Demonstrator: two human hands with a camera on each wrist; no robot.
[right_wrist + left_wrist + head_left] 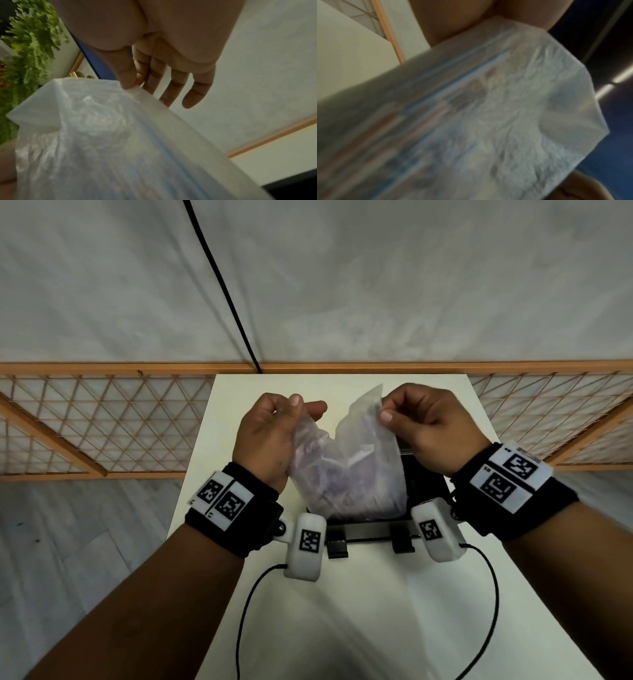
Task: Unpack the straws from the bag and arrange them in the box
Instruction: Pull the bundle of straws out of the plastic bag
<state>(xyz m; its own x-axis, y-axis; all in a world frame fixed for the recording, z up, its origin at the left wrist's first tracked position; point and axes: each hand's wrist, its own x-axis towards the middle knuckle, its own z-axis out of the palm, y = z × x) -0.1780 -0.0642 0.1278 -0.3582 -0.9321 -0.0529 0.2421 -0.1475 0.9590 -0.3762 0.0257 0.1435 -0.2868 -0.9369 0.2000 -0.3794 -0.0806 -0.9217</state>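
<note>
A translucent plastic bag (346,467) full of coloured straws (329,491) hangs upright over a black box (373,529) on the white table (342,611). My left hand (291,412) pinches the bag's top left edge. My right hand (394,412) pinches the top right edge between thumb and forefinger, its other fingers (193,93) loosely extended. The bag's mouth is pulled apart between them. In the left wrist view the bag (488,115) fills the frame, with blurred blue and red straws (453,83) showing through. The bag (102,135) also fills the right wrist view. Most of the box is hidden behind the bag.
The table is narrow, with grey floor on both sides. A wooden lattice rail (102,422) runs behind it at the far edge. A black cable (222,285) crosses the floor beyond. Thin cables (246,611) trail from my wrist cameras over the near tabletop.
</note>
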